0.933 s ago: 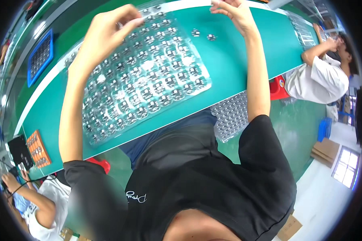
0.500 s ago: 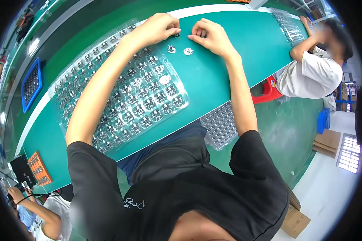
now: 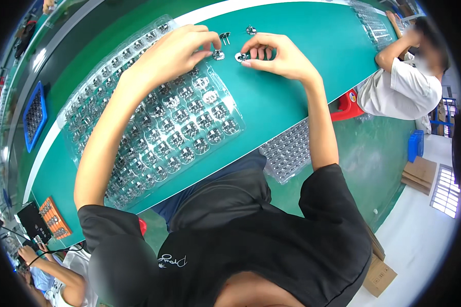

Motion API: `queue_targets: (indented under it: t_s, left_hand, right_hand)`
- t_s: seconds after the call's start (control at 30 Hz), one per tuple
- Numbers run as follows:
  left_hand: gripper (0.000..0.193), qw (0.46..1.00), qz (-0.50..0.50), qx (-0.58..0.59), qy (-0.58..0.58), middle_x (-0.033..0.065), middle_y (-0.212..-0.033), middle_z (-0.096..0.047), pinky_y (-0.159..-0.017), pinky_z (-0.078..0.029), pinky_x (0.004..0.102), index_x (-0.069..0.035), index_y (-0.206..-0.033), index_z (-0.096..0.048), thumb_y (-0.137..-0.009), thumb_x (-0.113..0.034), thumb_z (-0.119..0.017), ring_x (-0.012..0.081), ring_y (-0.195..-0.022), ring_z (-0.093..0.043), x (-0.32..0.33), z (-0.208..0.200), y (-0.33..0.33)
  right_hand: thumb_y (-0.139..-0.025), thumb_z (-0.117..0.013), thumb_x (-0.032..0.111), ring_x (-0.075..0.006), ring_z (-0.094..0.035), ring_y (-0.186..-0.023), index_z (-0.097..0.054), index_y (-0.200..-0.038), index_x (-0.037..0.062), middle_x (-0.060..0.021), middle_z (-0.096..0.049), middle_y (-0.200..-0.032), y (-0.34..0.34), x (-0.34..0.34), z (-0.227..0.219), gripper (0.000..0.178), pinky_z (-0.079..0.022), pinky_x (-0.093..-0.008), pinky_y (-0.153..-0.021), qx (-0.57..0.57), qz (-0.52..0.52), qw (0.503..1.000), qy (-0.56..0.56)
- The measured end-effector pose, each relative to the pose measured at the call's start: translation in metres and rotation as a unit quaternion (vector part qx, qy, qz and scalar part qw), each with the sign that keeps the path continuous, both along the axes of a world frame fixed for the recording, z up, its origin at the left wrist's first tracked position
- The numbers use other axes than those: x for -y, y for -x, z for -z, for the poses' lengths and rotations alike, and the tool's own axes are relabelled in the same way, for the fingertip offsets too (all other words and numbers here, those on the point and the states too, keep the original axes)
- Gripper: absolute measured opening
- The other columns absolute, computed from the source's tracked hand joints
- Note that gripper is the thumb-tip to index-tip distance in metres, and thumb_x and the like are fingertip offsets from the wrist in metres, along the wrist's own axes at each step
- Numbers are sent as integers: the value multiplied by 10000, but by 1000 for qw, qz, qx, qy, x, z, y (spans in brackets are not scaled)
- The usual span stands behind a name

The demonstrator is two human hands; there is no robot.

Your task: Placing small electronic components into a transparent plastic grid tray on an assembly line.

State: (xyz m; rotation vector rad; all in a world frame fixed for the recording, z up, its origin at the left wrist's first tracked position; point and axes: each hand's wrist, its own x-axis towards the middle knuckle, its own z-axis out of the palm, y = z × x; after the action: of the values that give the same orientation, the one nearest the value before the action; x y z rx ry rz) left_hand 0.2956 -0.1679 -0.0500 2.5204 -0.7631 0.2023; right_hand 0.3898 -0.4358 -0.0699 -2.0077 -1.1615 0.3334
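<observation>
My left hand reaches over the far right edge of the clear plastic tray. Its thumb and forefinger close on a small silvery part at the table top. My right hand pinches another small part, roundish and pale, by its edge, with the other fingers curled. Just beyond my hands, a dark part with thin legs and one more small metal part rest on the green table. Rows of similar metal parts fill the tray's pockets, partly hidden under my left forearm.
A second tray of parts sits below the table's near edge. To the left are a blue bin and an orange rack. A person in a white shirt sits at right by a red stool; another works lower left.
Both hands have come nearer to me, onto the two small parts lying on the table. The dark part formerly at my left fingertips now rests on the table, and another part shows beyond my right hand.
</observation>
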Motion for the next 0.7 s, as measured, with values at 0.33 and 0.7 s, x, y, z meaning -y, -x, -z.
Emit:
queue_targets:
  t_s: [0.33, 0.7]
  left_hand:
    - [206, 999, 19, -8, 27, 127, -949, -663, -781, -516, 415, -12, -965, -651, -938, -208, -709, 295, -873, -648, 18, 15, -18]
    - [225, 998, -3, -27, 49, 115, -876, -664, -753, -510, 368, -32, -1041, -662, -969, -244, -682, 234, -807, -637, 3, 31, -71]
  right_hand:
    - [-865, -825, 217, -88, -582, -686, -752, -943, 42, -8, -646, -759, -4, 1, -2, 205, -465, -252, -626, 14, 55, 998, -20]
    - [-891, -796, 272, -104, -537, -669, -783, -965, 49, -22, -631, -761, -54, -18, 26, 235, -454, -273, -600, 134, 118, 983, -31]
